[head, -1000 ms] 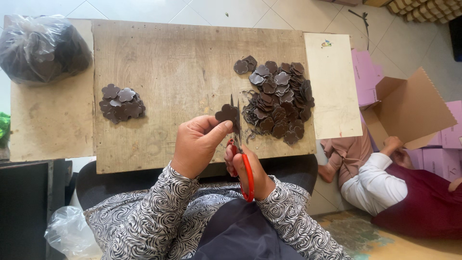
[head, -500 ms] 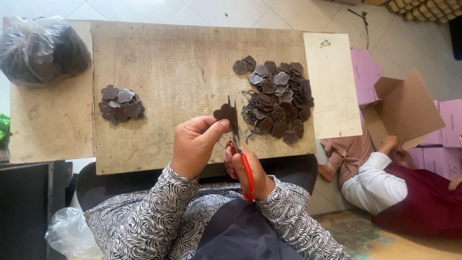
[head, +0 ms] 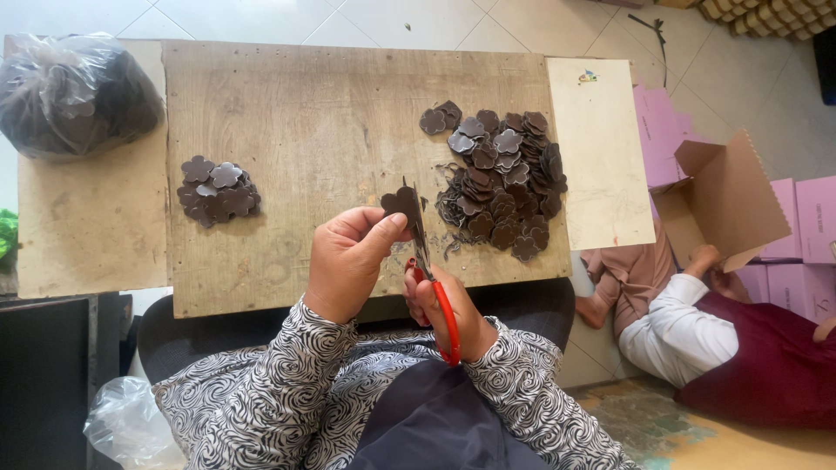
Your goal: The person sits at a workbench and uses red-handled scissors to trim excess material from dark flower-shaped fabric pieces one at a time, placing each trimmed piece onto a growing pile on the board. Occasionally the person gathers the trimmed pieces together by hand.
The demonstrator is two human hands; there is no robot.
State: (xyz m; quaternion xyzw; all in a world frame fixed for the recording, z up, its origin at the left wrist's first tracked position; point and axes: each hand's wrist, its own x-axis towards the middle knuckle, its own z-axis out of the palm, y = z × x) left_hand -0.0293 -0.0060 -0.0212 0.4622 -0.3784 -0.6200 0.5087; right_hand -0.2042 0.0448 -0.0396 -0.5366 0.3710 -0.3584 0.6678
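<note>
My left hand point(head: 348, 261) pinches a dark brown flower-shaped piece point(head: 399, 204) just above the near edge of the wooden board point(head: 331, 113). My right hand point(head: 448, 309) grips red-handled scissors point(head: 433, 287), whose blades point up along the right side of that piece. A large heap of the same brown flower pieces point(head: 501, 178) lies on the board to the right of my hands, with thin offcuts at its near-left edge. A smaller pile of flower pieces point(head: 218, 190) sits at the board's left.
A clear plastic bag of dark pieces point(head: 74, 91) rests at the far left. A pale panel point(head: 601, 148) adjoins the board on the right. Another person point(head: 697, 331) sits on the floor at right beside an open cardboard box point(head: 723, 196) and pink boxes point(head: 810, 235).
My hands stay in the same spot; the flower piece has turned slightly against the scissor blades. The person on the floor has shifted an arm a little.
</note>
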